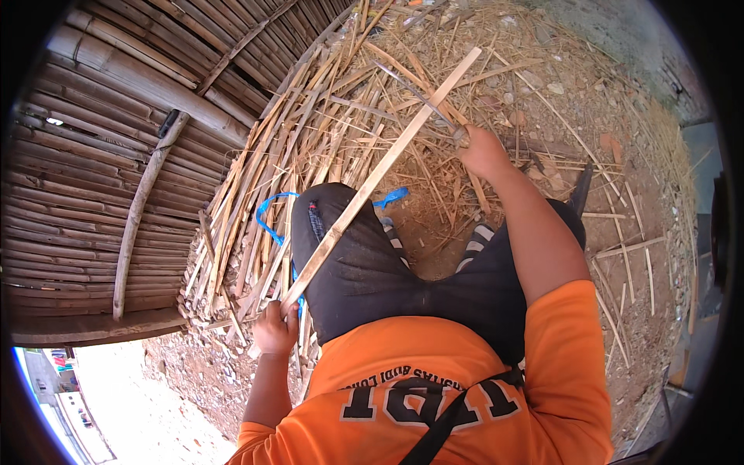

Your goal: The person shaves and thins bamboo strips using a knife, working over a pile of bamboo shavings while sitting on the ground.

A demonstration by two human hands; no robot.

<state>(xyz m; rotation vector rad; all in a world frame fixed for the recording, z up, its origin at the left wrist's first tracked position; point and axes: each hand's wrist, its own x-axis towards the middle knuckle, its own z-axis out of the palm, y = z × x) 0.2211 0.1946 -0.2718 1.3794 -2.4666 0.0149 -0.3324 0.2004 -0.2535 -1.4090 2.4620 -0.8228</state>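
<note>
From a distance I am viewing a long, straight, flat strip of pale yellow wood or bamboo, which is running diagonally across the middle of the view. Its surface is looking smooth and light, and it is turning browner and a little stained toward the lower end. The strip is passing over the left thigh of the dark trousers, and its far end is pointing above the loose heap of split tan strips. The left hand is closing its fingers around the lower end. The right hand is gripping the handle of a thin, grey-bladed knife. In my view the blade is crossing the strip near its upper part; whether they are touching, I cannot tell.
</note>
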